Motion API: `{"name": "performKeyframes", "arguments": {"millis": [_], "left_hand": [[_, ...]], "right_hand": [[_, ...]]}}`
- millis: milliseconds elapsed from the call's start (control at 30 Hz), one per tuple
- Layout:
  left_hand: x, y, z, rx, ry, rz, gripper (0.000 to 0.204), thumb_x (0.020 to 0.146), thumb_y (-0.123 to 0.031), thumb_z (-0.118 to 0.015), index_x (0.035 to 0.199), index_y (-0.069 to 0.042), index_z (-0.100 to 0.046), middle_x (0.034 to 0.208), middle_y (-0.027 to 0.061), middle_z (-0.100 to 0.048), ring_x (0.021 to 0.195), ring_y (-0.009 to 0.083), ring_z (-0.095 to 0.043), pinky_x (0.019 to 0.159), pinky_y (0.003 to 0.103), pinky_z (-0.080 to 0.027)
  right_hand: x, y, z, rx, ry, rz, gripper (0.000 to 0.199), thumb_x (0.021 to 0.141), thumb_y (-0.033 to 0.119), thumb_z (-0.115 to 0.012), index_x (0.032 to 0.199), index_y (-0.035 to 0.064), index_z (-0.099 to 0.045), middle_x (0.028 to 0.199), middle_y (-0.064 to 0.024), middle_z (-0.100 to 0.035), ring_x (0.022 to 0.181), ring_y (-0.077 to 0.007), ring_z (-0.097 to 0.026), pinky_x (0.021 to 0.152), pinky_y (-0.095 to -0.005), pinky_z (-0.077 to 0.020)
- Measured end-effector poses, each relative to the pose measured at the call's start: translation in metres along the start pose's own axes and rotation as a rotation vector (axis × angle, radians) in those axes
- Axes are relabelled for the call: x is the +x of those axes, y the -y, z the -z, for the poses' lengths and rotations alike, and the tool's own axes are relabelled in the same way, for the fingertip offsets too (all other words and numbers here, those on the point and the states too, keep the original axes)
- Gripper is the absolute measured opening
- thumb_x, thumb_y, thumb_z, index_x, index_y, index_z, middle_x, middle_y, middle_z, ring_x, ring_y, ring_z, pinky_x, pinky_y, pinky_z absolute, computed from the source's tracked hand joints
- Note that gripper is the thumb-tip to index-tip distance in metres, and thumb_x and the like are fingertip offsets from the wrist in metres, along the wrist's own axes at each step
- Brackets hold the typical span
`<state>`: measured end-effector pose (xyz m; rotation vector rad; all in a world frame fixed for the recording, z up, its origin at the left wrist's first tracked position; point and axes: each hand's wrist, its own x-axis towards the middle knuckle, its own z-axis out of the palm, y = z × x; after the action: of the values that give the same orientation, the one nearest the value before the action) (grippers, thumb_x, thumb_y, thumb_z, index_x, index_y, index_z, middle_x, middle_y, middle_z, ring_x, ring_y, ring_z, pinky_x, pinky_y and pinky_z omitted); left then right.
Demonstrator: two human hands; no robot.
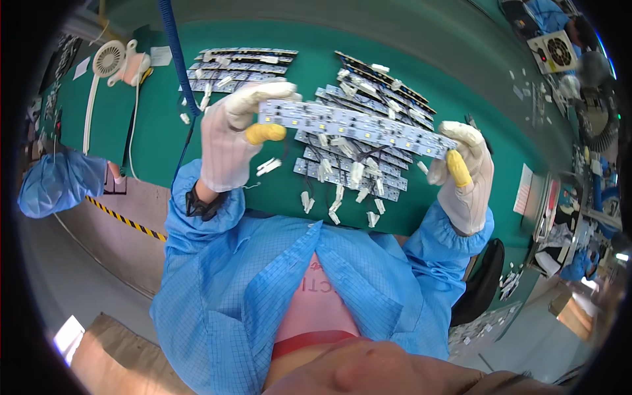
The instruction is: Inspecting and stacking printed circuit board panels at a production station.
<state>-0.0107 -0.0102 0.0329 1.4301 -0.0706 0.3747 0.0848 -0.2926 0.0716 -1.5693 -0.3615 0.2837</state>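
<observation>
A long white LED circuit strip [355,125] with small yellowish chips is held up level between my two gloved hands. My left hand [240,128], in a white glove with a yellow thumb tip, grips its left end. At the right end, my right hand [464,168] pinches the strip between its yellow-tipped thumb and the fingers. Below and behind it lies a pile of similar strips [355,172] with white plug connectors [356,174] on short leads. Another stack of strips [240,66] sits at the far left of the mat, beyond my left hand.
A blue coiled hose [176,52] hangs down near my left hand. At the far left stand a small white fan [109,59] and its cable. A paper sheet [523,189] lies on the green mat [477,76] at right. Another person's blue sleeve [59,184] shows at left.
</observation>
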Motion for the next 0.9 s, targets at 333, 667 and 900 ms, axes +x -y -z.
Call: {"name": "performKeyframes", "arguments": {"millis": [333, 667, 900], "left_hand": [[0.005, -0.001, 0.006, 0.285, -0.105, 0.073, 0.047, 0.083, -0.026, -0.066, 0.117, 0.003, -0.056, 0.105, 0.0119, -0.065, 0.094, 0.0158, -0.061, 0.085, 0.027, -0.046], [0.013, -0.001, 0.001, 0.601, -0.123, 0.116, 0.043, 0.087, -0.042, -0.059, 0.108, -0.005, -0.064, 0.097, 0.0069, -0.068, 0.085, 0.0119, -0.062, 0.074, 0.025, -0.049], [0.005, 0.004, 0.004, 0.353, -0.144, 0.081, 0.051, 0.082, -0.042, -0.064, 0.108, 0.002, -0.06, 0.1, 0.0116, -0.067, 0.09, 0.016, -0.064, 0.081, 0.025, -0.05]], "right_hand": [[-0.002, 0.01, -0.001, 0.037, 0.163, -0.021, 0.041, 0.084, 0.026, -0.066, 0.113, -0.0009, -0.053, 0.088, -0.0107, -0.063, 0.063, -0.0098, -0.057, 0.055, -0.0218, -0.0465], [-0.005, 0.003, 0.004, 0.124, 0.164, -0.029, 0.036, 0.085, 0.018, -0.062, 0.115, -0.0006, -0.052, 0.094, -0.0125, -0.063, 0.07, -0.0124, -0.062, 0.06, -0.0235, -0.0505], [0.027, -0.055, 0.09, -1.121, -0.136, 0.248, 0.098, 0.066, 0.055, -0.072, 0.138, 0.0031, -0.029, 0.136, -0.0206, -0.038, 0.124, -0.0343, -0.041, 0.099, -0.0419, -0.0377]]}}
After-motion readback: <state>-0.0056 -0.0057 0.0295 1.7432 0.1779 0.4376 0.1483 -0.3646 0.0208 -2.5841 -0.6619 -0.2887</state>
